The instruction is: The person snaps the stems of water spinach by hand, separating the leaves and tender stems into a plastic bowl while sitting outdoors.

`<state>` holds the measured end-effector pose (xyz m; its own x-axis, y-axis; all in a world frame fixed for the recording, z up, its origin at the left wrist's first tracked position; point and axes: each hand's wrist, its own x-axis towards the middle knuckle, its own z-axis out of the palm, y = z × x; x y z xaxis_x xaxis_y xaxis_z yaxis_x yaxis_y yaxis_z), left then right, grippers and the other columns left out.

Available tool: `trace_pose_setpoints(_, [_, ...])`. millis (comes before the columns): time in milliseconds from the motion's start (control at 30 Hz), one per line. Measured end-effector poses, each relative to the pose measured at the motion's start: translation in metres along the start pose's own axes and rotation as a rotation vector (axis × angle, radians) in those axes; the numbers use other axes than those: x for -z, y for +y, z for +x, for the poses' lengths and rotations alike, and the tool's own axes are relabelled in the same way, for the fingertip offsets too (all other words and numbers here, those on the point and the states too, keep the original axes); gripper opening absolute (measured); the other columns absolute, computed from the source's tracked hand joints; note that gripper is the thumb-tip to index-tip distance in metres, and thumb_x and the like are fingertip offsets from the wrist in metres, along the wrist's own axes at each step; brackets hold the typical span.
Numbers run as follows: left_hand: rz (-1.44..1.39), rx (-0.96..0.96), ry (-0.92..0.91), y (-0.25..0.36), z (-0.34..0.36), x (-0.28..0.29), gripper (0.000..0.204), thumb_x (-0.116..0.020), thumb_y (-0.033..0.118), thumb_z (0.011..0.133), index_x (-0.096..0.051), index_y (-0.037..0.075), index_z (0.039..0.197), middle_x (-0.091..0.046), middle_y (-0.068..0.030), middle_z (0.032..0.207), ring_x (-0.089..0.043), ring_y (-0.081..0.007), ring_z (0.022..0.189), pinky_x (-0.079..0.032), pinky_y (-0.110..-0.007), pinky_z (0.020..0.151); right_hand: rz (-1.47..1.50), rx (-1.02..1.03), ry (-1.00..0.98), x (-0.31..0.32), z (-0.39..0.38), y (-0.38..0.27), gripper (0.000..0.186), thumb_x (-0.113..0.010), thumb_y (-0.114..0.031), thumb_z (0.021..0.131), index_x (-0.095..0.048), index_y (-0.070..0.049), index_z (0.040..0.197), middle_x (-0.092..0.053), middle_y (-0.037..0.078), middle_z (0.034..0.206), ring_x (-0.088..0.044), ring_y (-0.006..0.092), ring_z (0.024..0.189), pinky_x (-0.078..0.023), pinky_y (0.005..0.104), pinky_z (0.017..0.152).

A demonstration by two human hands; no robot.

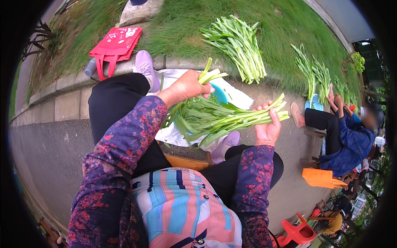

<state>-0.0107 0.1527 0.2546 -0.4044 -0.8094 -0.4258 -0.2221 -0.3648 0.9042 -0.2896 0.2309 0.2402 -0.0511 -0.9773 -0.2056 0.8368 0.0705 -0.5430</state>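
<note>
Closed round several pale green stalks of water spinach is my left hand; their cut ends point up past my fingers, and leaves hang beneath. My right hand grips a larger water spinach bunch by its stalks, with the leafy end reaching left below my left hand. Under the greens, a turquoise basin is partly hidden; loose leaves lie in it. A white sheet is spread beneath the basin, between my purple shoes.
A big pile of water spinach lies on the grass ahead, near the stone kerb. A red bag and grey bottle are far left. At right, a seated person handles greens by a blue basin. A red stool stands lower right.
</note>
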Motion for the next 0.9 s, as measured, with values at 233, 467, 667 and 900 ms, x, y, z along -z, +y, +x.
trace_pose_setpoints(233, [0.011, -0.077, -0.090, 0.000, -0.004, -0.012, 0.006, -0.066, 0.008, 0.078, -0.066, 0.003, 0.083, -0.065, -0.0023, 0.072, -0.055, -0.0066, 0.062, -0.042, -0.021, 0.056, -0.007, -0.030, -0.062, -0.003, 0.000, 0.003, 0.029, -0.062, -0.012, 0.081, -0.050, -0.005, 0.106, -0.053, 0.006, 0.088, -0.049, 0.0221, 0.084, -0.038, 0.0405, 0.087])
trace_pose_setpoints(467, [0.110, 0.003, -0.197, 0.003, -0.008, -0.046, 0.021, -0.073, 0.016, 0.077, -0.068, 0.004, 0.093, -0.066, -0.0005, 0.083, -0.058, -0.0077, 0.074, -0.045, -0.024, 0.068, 0.001, -0.075, -0.041, -0.013, 0.003, 0.012, 0.025, -0.057, -0.010, 0.083, -0.052, -0.001, 0.106, -0.055, 0.011, 0.086, -0.052, 0.0260, 0.084, -0.042, 0.0397, 0.083])
trace_pose_setpoints(667, [0.124, -0.059, -0.268, -0.002, -0.012, -0.054, 0.026, -0.075, 0.020, 0.075, -0.068, 0.003, 0.093, -0.066, -0.0028, 0.083, -0.058, -0.0105, 0.075, -0.046, -0.027, 0.072, -0.039, -0.143, -0.016, -0.017, 0.007, 0.018, 0.026, -0.058, -0.009, 0.083, -0.052, -0.001, 0.107, -0.056, 0.011, 0.087, -0.052, 0.0253, 0.085, -0.043, 0.0377, 0.083])
trace_pose_setpoints(900, [0.070, -0.040, -0.246, -0.005, -0.012, -0.054, 0.024, -0.074, 0.020, 0.076, -0.068, 0.003, 0.092, -0.065, -0.0013, 0.078, -0.056, -0.0090, 0.070, -0.046, -0.025, 0.065, -0.089, -0.127, 0.029, -0.017, 0.009, 0.020, 0.027, -0.058, -0.009, 0.083, -0.052, 0.000, 0.107, -0.057, 0.011, 0.089, -0.053, 0.0257, 0.087, -0.043, 0.0377, 0.083])
